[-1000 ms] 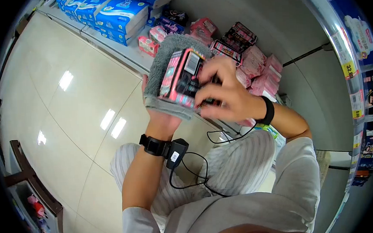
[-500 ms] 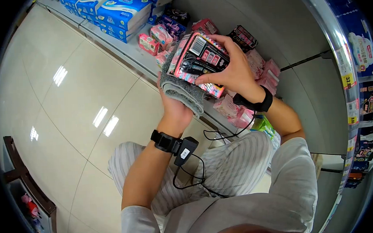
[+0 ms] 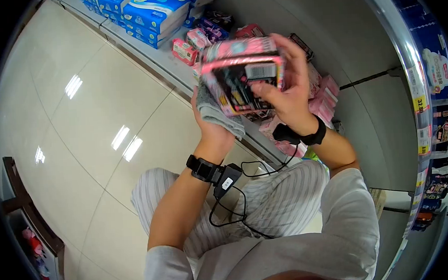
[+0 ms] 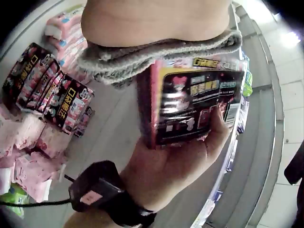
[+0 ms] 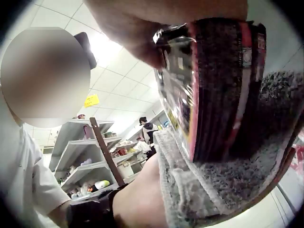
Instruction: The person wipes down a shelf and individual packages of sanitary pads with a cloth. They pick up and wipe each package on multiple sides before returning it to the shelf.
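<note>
My right hand (image 3: 297, 98) grips a black-and-pink sanitary pad pack (image 3: 238, 81) in shiny wrap, its thumb across the printed face near the barcode. A folded grey towel (image 3: 220, 119) lies over my left hand (image 3: 214, 135), which holds it from below; most of the left fingers are hidden under it. In the right wrist view the pack (image 5: 218, 90) stands on edge against the towel (image 5: 194, 190). The left wrist view shows the printed face, with the right hand (image 4: 175, 156) along the pack's lower side.
A low shelf (image 3: 127, 41) holds blue tissue packs (image 3: 159, 11), small pink packs (image 3: 184, 52) and more pink packs (image 3: 325, 96) behind the right hand. A shelf edge with price tags (image 3: 419, 104) curves along the right. Black cables (image 3: 266, 172) hang between the wrists.
The right hand has taken a firm hold of the pack, lifted it partly off the towel and turned it, so a pink side now faces up. The left hand has shifted slightly right with the towel.
</note>
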The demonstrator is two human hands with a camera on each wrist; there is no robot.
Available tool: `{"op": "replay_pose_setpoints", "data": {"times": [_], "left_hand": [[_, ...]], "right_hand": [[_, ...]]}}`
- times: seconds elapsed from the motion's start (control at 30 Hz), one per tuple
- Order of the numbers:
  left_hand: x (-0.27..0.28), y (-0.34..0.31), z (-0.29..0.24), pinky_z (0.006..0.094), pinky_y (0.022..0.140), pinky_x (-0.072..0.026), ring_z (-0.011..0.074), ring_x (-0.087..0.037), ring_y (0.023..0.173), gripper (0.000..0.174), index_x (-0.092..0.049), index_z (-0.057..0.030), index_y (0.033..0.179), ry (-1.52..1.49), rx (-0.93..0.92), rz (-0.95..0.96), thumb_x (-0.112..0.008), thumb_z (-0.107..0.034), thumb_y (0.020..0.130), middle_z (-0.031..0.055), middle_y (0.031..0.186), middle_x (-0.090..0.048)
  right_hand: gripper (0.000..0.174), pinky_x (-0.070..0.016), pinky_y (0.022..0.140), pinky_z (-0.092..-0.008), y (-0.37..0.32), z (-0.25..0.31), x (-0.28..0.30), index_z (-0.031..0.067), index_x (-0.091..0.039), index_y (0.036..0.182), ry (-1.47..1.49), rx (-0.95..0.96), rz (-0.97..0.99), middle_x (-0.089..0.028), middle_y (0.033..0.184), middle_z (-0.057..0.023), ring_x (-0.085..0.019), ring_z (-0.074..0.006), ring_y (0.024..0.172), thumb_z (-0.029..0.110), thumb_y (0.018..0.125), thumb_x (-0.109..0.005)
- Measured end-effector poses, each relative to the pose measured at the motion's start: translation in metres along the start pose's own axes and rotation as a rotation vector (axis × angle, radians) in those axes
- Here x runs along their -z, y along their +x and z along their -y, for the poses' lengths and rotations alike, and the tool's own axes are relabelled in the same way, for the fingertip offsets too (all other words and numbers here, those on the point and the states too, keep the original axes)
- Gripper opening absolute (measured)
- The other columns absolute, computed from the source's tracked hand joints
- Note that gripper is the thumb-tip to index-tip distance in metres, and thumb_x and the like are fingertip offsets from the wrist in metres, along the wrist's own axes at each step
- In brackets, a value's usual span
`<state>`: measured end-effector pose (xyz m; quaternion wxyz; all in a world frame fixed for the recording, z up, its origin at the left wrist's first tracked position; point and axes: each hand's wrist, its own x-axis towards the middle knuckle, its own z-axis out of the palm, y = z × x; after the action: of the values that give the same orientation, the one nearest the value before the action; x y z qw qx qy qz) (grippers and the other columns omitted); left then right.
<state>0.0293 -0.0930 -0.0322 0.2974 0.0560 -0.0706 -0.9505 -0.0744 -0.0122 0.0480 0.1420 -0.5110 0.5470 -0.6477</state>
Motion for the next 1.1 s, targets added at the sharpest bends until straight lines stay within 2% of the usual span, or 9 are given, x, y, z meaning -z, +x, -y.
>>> {"op": "replay_pose_setpoints", "data": {"times": [0.07,0.23,0.5,0.63,0.77,0.8,0.97,1.03,1.1], "left_hand": [[-0.001,0.001,-0.001,0.0419,0.103,-0.0447,0.0263,-0.057,0.119,0.053,-0.047,-0.0102,0.139,-0.011,0.002,0.046,-0.035,-0.044,0.101,0.0096,0.134,-0.057],[-0.005,0.016,-0.032,0.0411,0.100,-0.0468,0.0258,-0.057,0.117,0.050,-0.049,-0.0104,0.139,0.119,-0.210,0.049,-0.035,-0.040,0.101,0.0098,0.133,-0.058],[-0.003,0.018,-0.042,0.0415,0.110,-0.0342,0.0253,-0.049,0.128,0.059,-0.049,-0.0065,0.137,0.108,-0.258,-0.151,-0.037,-0.050,0.100,0.0098,0.138,-0.054],[-0.009,0.016,-0.026,0.0407,0.111,-0.0319,0.0246,-0.047,0.130,0.060,-0.045,-0.0068,0.141,0.155,-0.198,-0.159,-0.036,-0.050,0.100,0.0085,0.140,-0.052],[-0.012,0.010,-0.016,0.0384,0.110,-0.0357,0.0240,-0.049,0.127,0.058,-0.042,-0.0074,0.142,0.052,-0.112,-0.032,-0.039,-0.048,0.100,0.0097,0.139,-0.051],[-0.009,0.010,-0.013,0.0394,0.109,-0.0370,0.0241,-0.049,0.128,0.060,-0.040,-0.0079,0.144,0.045,-0.044,-0.045,-0.038,-0.049,0.100,0.0092,0.141,-0.050],[-0.008,0.010,-0.029,0.0384,0.106,-0.0414,0.0234,-0.054,0.123,0.061,-0.044,-0.0076,0.141,-0.012,-0.029,0.065,-0.037,-0.051,0.099,0.0082,0.135,-0.056],[-0.009,0.017,-0.035,0.0387,0.106,-0.0425,0.0233,-0.057,0.120,0.059,-0.045,-0.0079,0.141,0.031,0.086,0.095,-0.038,-0.050,0.099,0.0089,0.132,-0.058],[-0.011,0.023,-0.039,0.0385,0.103,-0.0460,0.0227,-0.058,0.118,0.059,-0.046,-0.0081,0.140,0.097,0.111,0.099,-0.039,-0.049,0.099,0.0096,0.131,-0.058]], "right_hand": [[0.077,-0.0403,0.104,-0.0367,-0.005,-0.005,-0.013,0.0045,-0.031,0.136,0.113,0.004,-0.200,-0.044,0.131,-0.0132,-0.046,-0.0216,0.124,-0.002,0.076,-0.077],[0.066,-0.0393,0.103,-0.0380,-0.027,-0.035,-0.006,0.0085,-0.032,0.113,-0.145,0.209,-0.073,-0.040,0.132,-0.0192,-0.043,-0.0258,0.125,0.005,0.071,-0.083],[0.086,-0.0381,0.106,-0.0401,-0.003,0.039,0.006,0.0024,-0.033,0.139,-0.623,0.011,0.342,-0.047,0.137,-0.0210,-0.051,-0.0272,0.125,0.014,0.071,-0.084],[0.079,-0.0540,0.087,-0.0340,-0.012,0.022,-0.006,0.0065,-0.039,0.136,-0.301,-0.245,0.066,-0.057,0.124,-0.0146,-0.059,-0.0184,0.114,0.004,0.070,-0.082],[0.082,-0.0538,0.083,-0.0330,-0.019,-0.030,-0.019,0.0034,-0.037,0.127,-0.249,0.168,-0.204,-0.047,0.125,-0.0177,-0.060,-0.0232,0.107,0.008,0.065,-0.090],[0.087,-0.0510,0.085,-0.0377,-0.021,-0.035,-0.017,0.0034,-0.037,0.124,-0.609,0.257,-0.194,-0.042,0.127,-0.0199,-0.059,-0.0282,0.107,0.013,0.060,-0.095],[0.048,-0.0493,0.085,-0.0368,-0.026,-0.016,0.002,-0.0019,-0.047,0.114,-0.629,0.309,0.138,-0.057,0.109,-0.0214,-0.061,-0.0275,0.104,0.024,0.085,-0.076],[0.056,-0.0497,0.086,-0.0365,-0.020,0.000,0.000,-0.0031,-0.044,0.120,-0.504,-0.040,-0.042,-0.057,0.112,-0.0211,-0.061,-0.0274,0.104,0.021,0.082,-0.077],[0.084,-0.0472,0.094,-0.0401,-0.004,0.013,0.004,-0.0065,-0.034,0.133,-0.711,0.137,-0.033,-0.054,0.115,-0.0207,-0.057,-0.0300,0.110,0.027,0.074,-0.082]]}}
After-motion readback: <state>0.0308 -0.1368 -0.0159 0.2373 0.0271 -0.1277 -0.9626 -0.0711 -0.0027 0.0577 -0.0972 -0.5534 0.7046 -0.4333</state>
